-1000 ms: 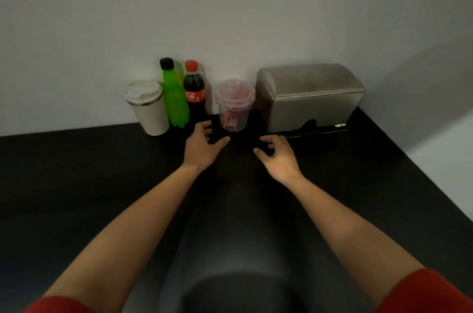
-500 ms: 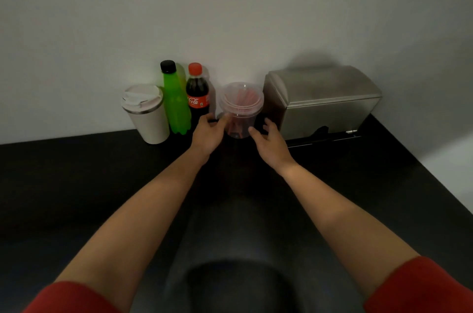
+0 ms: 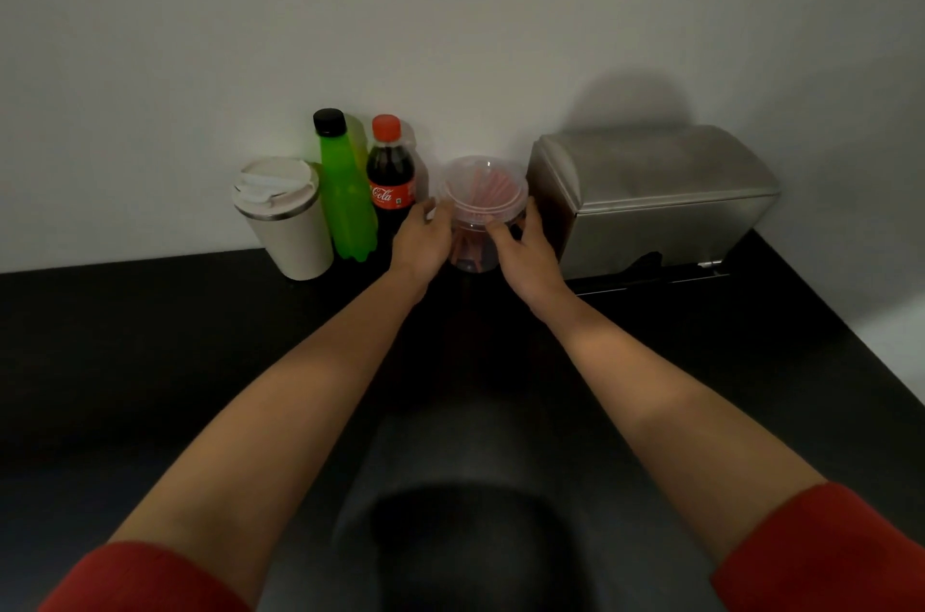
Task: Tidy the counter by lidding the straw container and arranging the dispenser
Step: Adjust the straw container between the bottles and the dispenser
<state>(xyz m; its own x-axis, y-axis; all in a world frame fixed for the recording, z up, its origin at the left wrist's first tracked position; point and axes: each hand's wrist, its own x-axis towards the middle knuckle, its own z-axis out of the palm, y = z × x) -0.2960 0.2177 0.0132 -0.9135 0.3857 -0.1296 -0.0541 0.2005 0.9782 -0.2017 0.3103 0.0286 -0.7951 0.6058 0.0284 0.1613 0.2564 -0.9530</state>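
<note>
A clear plastic straw container (image 3: pixel 475 256) with pink straws inside stands at the back of the black counter (image 3: pixel 150 361), and a clear lid (image 3: pixel 483 188) rests on its top. My left hand (image 3: pixel 423 238) grips the container's left side just under the rim. On its right side my right hand (image 3: pixel 523 251) holds it, thumb at the lid's front edge. Just right of the container, against the wall, stands a steel dispenser (image 3: pixel 650 196) with a domed top.
Left of the container stand a cola bottle (image 3: pixel 392 181), a green bottle (image 3: pixel 345 191) and a white lidded travel cup (image 3: pixel 285 221), all against the white wall. The counter's right edge runs diagonally at the far right.
Both hands moved forward from the bare counter and closed around the straw container's sides near its rim. The container and the dispenser stayed where they were.
</note>
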